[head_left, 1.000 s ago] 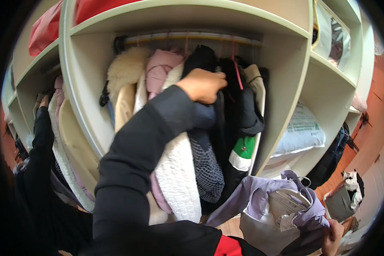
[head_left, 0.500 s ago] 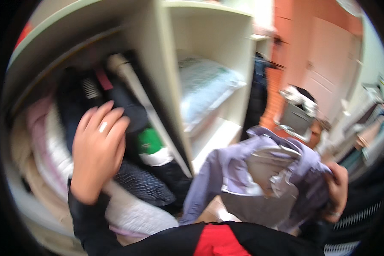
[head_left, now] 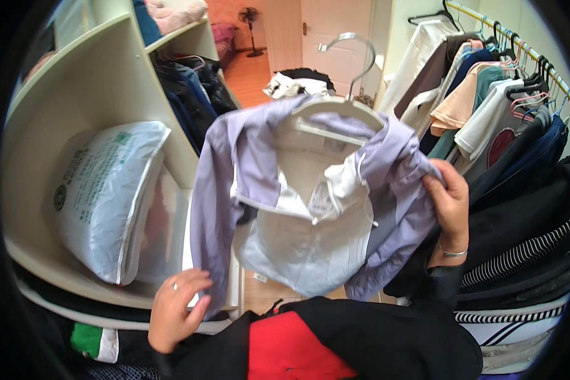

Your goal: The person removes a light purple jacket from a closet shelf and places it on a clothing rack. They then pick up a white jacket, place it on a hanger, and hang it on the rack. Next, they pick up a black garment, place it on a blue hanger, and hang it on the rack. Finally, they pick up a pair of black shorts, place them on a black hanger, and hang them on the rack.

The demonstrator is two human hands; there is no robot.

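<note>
A lilac jacket (head_left: pixel 253 145) with a whitish lining hangs on a pale hanger (head_left: pixel 335 107) in front of me, its metal hook pointing up. My right hand (head_left: pixel 451 201) is closed on the jacket's right side, thumb and fingers pinching the lilac cloth near the shoulder. On the other side, my left hand (head_left: pixel 180 310) is beside the lower end of the hanging left sleeve. Its thumb and fingers are apart, and I see nothing in them. A ring is on one finger. The jacket's front is unfastened at the top, showing a white label inside.
To the left, a pale shelf unit (head_left: pixel 35 209) holds a stuffed plastic bag (head_left: pixel 107 196). A clothes rail (head_left: pixel 519 47) full of garments runs along the right. Striped dark clothes (head_left: pixel 519 253) lie below it. A white door (head_left: pixel 332 47) and a standing fan (head_left: pixel 252 31) are farther back.
My view has swung to the right. The left hand has come away from the dark clothes in the left compartment to beside the sleeve. My right hand still holds the jacket, now raised in front of me.
</note>
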